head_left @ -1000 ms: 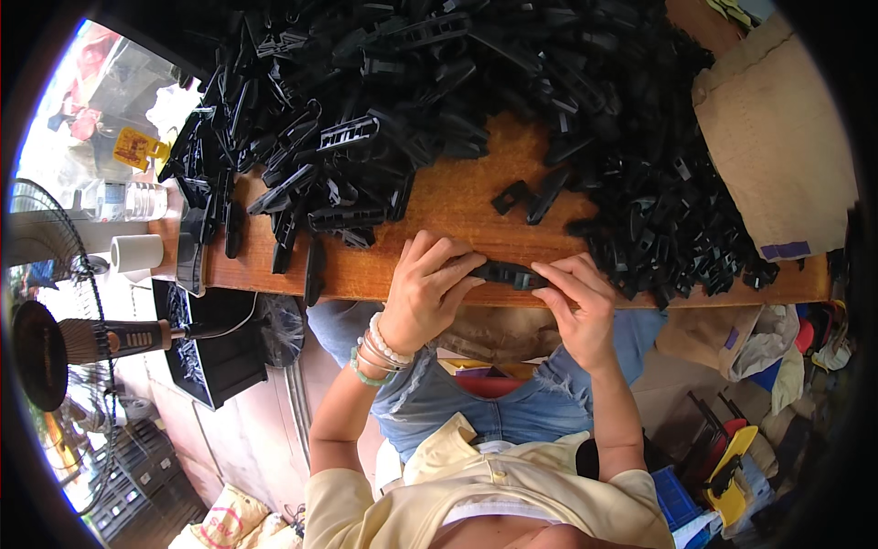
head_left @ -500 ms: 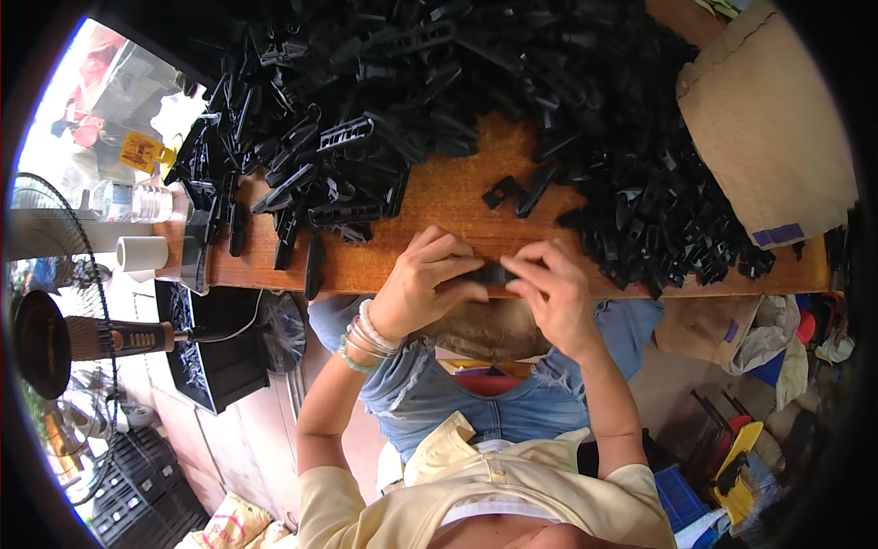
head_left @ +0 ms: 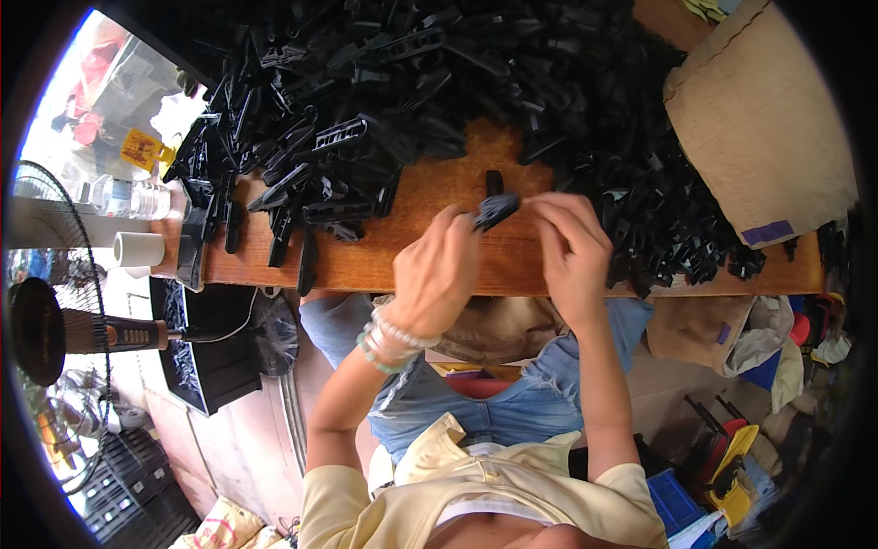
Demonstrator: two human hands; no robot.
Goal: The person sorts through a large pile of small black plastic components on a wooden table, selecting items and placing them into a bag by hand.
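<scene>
My left hand is over the table's front part, its fingers pinching a small black plastic clip-like part that sticks out to the right. My right hand is bent inward beside it, slightly blurred. Its fingertips are drawn together close to the part's right end; what they hold, if anything, is too small to make out. Just beyond the held part, another short black plastic piece lies on the brown wooden table.
Long black plastic pieces heap across the back and left of the table; smaller black pieces pile at the right. A brown paper sack stands at far right. At left are a white roll, a fan and a black bin.
Both hands have moved away from the table's front edge, further onto the table, and the held part has come into clearer view. The right hand has also shifted rightward.
</scene>
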